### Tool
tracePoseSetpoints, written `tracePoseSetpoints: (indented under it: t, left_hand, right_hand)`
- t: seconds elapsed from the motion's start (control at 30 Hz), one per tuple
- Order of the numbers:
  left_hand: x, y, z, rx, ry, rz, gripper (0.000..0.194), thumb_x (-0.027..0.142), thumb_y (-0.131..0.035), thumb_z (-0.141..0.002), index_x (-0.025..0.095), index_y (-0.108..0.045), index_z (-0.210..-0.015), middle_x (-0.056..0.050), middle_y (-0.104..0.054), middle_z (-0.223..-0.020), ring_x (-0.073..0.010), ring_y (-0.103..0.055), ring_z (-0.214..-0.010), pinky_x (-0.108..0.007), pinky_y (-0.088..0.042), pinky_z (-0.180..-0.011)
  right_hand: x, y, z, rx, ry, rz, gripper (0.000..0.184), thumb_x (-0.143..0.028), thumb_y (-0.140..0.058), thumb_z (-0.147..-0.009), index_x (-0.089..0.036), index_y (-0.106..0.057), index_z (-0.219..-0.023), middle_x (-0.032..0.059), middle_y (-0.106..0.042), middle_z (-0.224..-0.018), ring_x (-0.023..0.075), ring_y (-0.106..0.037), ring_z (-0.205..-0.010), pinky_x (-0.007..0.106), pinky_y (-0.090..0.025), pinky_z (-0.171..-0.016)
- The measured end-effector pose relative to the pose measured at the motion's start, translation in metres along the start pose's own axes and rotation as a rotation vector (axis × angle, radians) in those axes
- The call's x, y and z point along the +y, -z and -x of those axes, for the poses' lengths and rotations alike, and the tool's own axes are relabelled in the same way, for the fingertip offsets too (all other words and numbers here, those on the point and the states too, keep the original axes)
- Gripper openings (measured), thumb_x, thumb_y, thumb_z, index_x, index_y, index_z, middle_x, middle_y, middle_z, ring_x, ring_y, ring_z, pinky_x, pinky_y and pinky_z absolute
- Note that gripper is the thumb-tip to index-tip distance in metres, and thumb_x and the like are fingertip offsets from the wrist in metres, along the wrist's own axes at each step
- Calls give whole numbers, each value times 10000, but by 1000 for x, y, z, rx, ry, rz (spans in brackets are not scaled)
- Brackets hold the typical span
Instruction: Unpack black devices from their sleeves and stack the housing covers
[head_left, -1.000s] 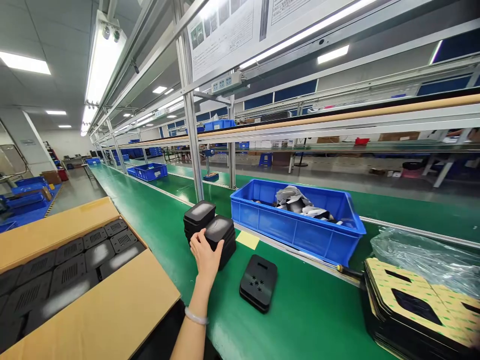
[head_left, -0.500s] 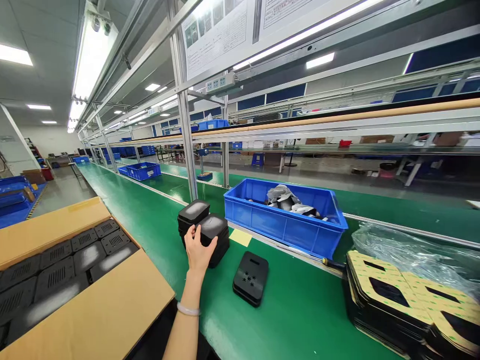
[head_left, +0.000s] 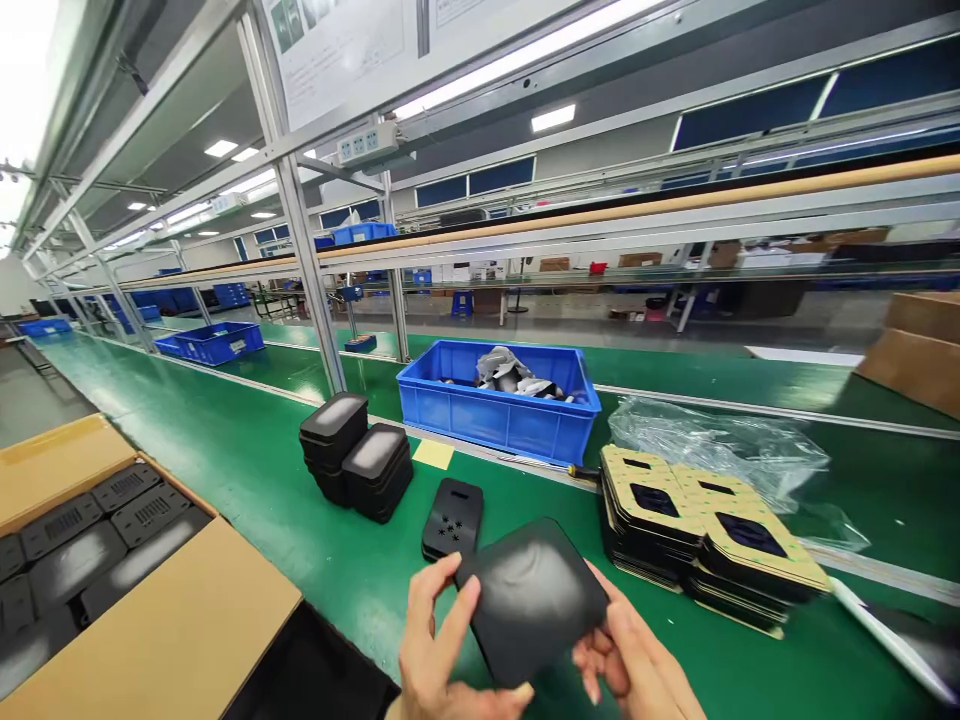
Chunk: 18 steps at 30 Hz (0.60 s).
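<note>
Head view: The black cover (head_left: 536, 600) was located at the near centre, raised above the green bench (head_left: 337, 580). The left hand (head_left: 442, 655) gripped its left and near edges between fingers and thumb; the right hand (head_left: 637, 655) pinched its right edge. The step in hand was judged to be two-handed handling of one cover; the next move called for a firm hold on both edges. The perforated part (head_left: 452, 520) lay just beyond the cover, with the stacked covers (head_left: 377, 470) farther left.

The cover's underside was hidden, and some right-hand fingers were partly concealed behind it. Glare on its upper face possibly masked surface detail. Both wrists and the left carton (head_left: 165, 620) were cut off by the picture edges.
</note>
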<state>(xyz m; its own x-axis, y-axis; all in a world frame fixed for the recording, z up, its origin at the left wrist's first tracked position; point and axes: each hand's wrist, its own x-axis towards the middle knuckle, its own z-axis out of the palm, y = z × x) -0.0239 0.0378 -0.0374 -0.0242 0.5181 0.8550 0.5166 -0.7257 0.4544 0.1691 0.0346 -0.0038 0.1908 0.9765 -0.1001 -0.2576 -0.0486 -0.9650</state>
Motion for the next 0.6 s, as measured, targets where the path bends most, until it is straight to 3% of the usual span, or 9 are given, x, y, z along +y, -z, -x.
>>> tracePoseSetpoints:
  t: [0.1,0.2,0.27,0.33,0.4,0.5,0.6]
  left_hand:
    - [14,-6,21,-25,235,171,784,479,-819,-653,262,-557,-1359,-151,-508,-1224,-344,-525,-1138,-461,-421,-1000]
    - [20,-5,19,-122,610,494,745,597,-747,-692,206,-594,-1307,-113,-562,-1054,-298,-545,-1049,-429,-396,-1009]
    - [23,-7,6,-178,870,782,666,629,-647,-776,196,-597,-1280,-97,-599,-1050,-269,-549,-1061,-410,-374,-1036]
    - [26,-12,-7,-328,1076,1128,618,639,-489,-876,175,-606,-1266,-117,-634,-1147,-271,-543,-1157,-416,-312,-1097]
    - [30,-16,-16,-533,1209,1440,715,690,-374,-891,118,-635,-1230,-164,-658,-1192,-312,-540,-1222,-461,-262,-1128]
    - [35,-18,-17,-702,1359,1656,849,760,-300,-861,67,-642,-1213,-214,-701,-1123,-369,-589,-1182,-547,-269,-1108]
    - [40,-20,-10,-657,1456,1674,808,727,-345,-871,57,-648,-1207,-207,-726,-1070,-359,-627,-1136,-538,-303,-1098]
  right_hand:
    - [-11,0,2,118,-14,14,798,-685,-611,-808,-119,-498,-1359,-45,-474,-552,129,-448,-539,206,-374,-470]
    - [-7,13,4,72,-40,166,810,-745,-606,-765,-159,-565,-1323,-44,-453,-566,115,-416,-521,210,-368,-485]
    - [-1,19,7,17,-21,248,775,-748,-590,-774,-179,-602,-1299,-46,-426,-553,112,-408,-513,209,-352,-477]
    - [5,21,9,-23,11,310,696,-717,-541,-829,-193,-628,-1279,-49,-393,-526,113,-402,-500,202,-341,-455]
    - [8,23,8,-70,54,383,607,-662,-490,-888,-208,-648,-1259,-41,-420,-532,116,-422,-484,200,-377,-438]
    - [5,26,4,-133,348,620,429,-538,-489,-929,-254,-699,-1174,34,-615,-779,134,-565,-561,210,-485,-459]
    - [-3,24,4,-25,772,820,280,-386,-514,-941,-266,-698,-1115,73,-640,-1039,166,-663,-789,220,-567,-597]
